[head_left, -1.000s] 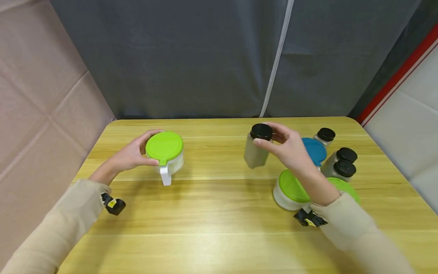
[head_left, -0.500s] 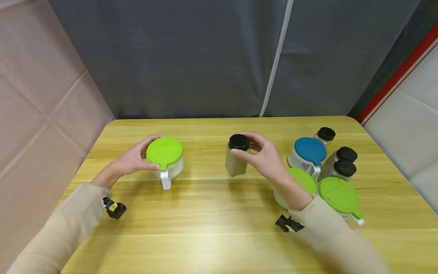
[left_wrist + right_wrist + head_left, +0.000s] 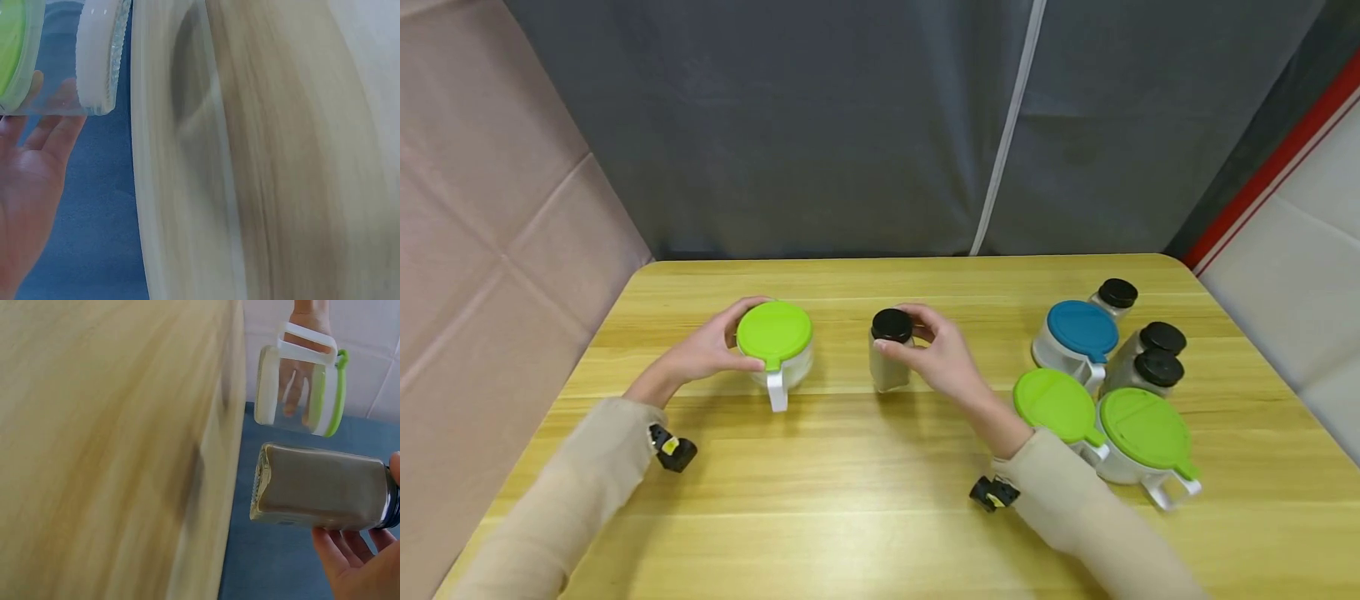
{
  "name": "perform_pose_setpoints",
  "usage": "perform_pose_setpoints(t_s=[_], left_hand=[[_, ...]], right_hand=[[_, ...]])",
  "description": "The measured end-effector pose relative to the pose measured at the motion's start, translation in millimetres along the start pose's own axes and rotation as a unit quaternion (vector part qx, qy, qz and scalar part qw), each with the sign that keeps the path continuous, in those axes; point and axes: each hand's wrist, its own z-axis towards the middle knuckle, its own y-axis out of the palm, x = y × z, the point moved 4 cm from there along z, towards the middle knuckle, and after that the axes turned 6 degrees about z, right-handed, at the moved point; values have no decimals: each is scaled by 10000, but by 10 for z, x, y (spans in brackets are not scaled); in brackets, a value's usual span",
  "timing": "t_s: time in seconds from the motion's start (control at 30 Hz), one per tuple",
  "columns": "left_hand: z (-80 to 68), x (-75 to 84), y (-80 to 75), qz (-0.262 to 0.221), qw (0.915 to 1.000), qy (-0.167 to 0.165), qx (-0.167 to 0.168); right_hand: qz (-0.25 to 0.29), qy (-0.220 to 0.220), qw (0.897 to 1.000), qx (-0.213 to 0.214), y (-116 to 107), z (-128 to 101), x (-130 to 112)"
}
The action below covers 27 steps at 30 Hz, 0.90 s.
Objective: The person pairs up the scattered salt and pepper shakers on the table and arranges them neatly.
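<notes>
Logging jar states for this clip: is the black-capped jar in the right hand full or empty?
Full, or nearly. The right wrist view shows the jar packed with grey-brown powder along its whole body; the right hand holds it near the cap.

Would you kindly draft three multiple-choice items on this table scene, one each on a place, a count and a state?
1. Where does the blue-lidded clear plastic container stand?
A. the table's right side
B. under the left hand
C. at the near edge

2. How many green lids show?
A. one
B. three
C. five

3. What does the right hand do?
A. lies flat
B. hangs idle
C. grips the black-capped glass spice jar

Answers:
1 A, the blue-lidded clear plastic container sits among the right cluster.
2 B, one under the left hand, two at right.
3 C, the right hand fingers curl round the black-capped glass spice jar.
</notes>
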Motion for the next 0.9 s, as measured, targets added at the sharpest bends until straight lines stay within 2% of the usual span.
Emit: perform_pose_setpoints(t_s=[0.27,0.6,0.9], left_hand=[[135,-97,87,-87,9999,46,-34],[272,-217,145,-119,9999,-120,-35],[345,-298,149,-185,9996,-189,114]], right_hand=[[78,123,9998,125,121,129,163],[316,150,9991,236,209,304,302],[255,286,9985,380,274,430,418]])
